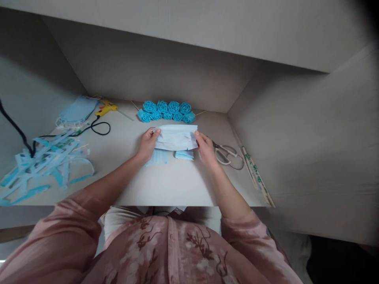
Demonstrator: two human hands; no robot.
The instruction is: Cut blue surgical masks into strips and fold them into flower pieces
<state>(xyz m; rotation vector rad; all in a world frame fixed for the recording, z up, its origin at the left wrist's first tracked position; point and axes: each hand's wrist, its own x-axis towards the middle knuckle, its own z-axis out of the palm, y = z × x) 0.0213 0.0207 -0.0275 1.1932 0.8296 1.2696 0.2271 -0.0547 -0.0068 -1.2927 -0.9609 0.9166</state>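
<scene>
A mask (177, 138) is held spread, its ends pinched by left hand (148, 144) and right hand (206, 147); even tension seems needed next.

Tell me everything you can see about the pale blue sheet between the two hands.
The pale blue sheet looks thin and soft, like fabric or paper. It is roughly rectangular, with creases running along its length and a ragged lower edge near the right end. It is spread out sideways above the tabletop, its ends pinched by the left hand and right hand.
</scene>
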